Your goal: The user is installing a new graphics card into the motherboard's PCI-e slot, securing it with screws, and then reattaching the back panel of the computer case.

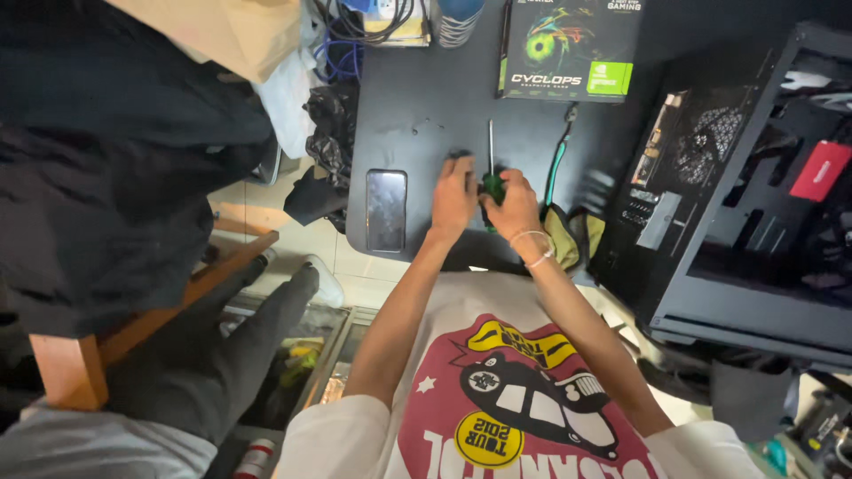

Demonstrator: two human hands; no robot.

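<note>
While right hand (513,206) clasps screwdriver (491,177), left hand (454,195) lies alongside.

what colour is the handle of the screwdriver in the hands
Green with black, on the screwdriver gripped by the right hand; the head view shows it best.

A screwdriver (491,173) with a green-black handle and thin metal shaft lies flat on the dark table (417,98), shaft pointing away, just right of the phone (387,210).
</note>
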